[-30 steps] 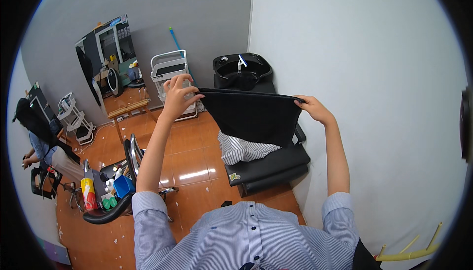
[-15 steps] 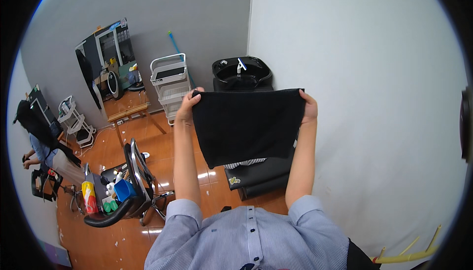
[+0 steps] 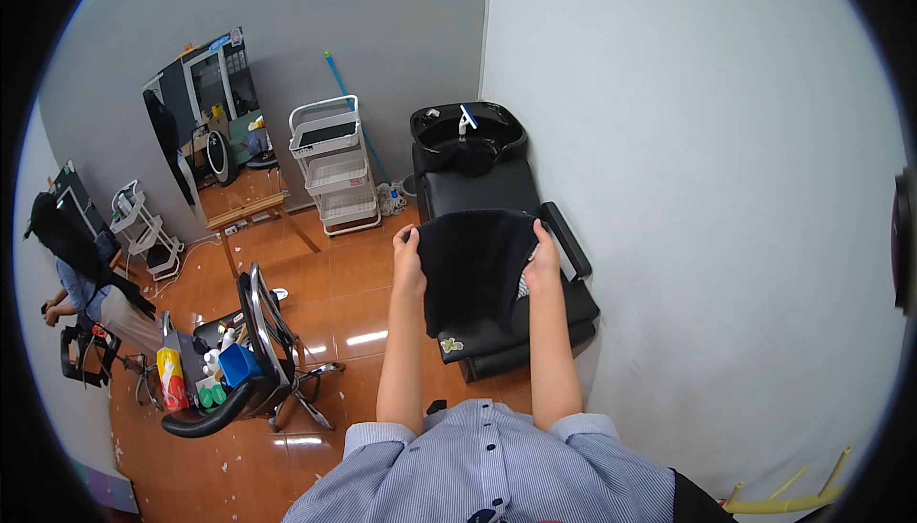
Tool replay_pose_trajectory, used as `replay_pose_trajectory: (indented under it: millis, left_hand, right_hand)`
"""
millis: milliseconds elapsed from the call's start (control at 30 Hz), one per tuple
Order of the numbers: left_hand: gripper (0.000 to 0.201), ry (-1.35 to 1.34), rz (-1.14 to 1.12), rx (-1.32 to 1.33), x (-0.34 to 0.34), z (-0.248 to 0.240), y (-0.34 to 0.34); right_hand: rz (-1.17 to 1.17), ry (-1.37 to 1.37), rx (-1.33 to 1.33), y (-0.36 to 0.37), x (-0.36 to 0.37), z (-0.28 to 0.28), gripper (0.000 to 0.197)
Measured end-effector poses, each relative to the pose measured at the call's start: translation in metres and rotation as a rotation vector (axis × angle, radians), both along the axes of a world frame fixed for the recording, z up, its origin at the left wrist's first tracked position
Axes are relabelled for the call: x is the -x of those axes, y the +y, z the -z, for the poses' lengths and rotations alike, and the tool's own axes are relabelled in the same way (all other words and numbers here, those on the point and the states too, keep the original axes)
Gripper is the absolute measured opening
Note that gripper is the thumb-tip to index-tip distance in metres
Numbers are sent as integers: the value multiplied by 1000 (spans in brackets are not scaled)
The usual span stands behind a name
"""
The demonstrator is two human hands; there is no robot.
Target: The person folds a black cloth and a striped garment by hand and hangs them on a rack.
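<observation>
A black towel [image 3: 473,270] hangs in front of me between my two hands. Its left upper corner is pinched in my left hand [image 3: 409,260], its right upper corner in my right hand [image 3: 543,254]. The top edge sags and bows between them. Behind and below the cloth lies a black padded shampoo chair [image 3: 478,191], whose seat is partly hidden by the towel. At the chair's far end stands a black wash basin [image 3: 497,122] with a tap. Something striped shows in part beside my right hand, on the seat.
A white three-tier trolley [image 3: 336,174] stands left of the basin. Nearer on the left, a salon chair [image 3: 263,370] carries bottles and a blue container [image 3: 241,366]. A mirror [image 3: 215,131] leans at the grey wall. Another person [image 3: 81,265] is at the far left. A white wall rises on the right.
My hands have come closer together and lower, so the towel, stretched wide before, now sags. More of the shampoo chair shows behind it.
</observation>
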State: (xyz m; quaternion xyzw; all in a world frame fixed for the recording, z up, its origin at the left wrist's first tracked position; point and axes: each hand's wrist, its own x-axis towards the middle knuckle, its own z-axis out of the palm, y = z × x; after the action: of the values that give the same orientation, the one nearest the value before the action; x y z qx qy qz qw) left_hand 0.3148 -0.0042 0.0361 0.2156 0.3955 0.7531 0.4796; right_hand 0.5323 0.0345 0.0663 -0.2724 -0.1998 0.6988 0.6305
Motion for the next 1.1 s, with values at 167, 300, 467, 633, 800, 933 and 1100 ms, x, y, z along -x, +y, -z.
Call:
replay_pose_trajectory:
  millis: [167, 300, 467, 633, 800, 933, 1100]
  left_hand:
    - [26, 58, -147, -162, -67, -22, -4]
    - [26, 202, -141, -177, -90, -17, -3]
    - [54, 159, 214, -332, -90, -40, -23]
    - [64, 50, 326, -303, -94, -35, -30]
    - [67, 273, 248, -236, -90, -9, -33]
    - [72, 258, 368, -94, -90, 35, -36]
    - [78, -97, 558, 151, -97, 91, -49]
  right_hand:
    - [122, -301, -286, -23, 44, -11, 40]
    - [78, -510, -445, -46, 73, -22, 40]
    - [91, -501, -517, -58, 78, -25, 46]
    - [-83, -230, -162, -51, 63, -10, 47]
    - [-146, 87, -42, -55, 55, 5, 56]
    - [-103, 287, -26, -63, 49, 1, 55]
    - [-32, 436, -96, -75, 40, -8, 56]
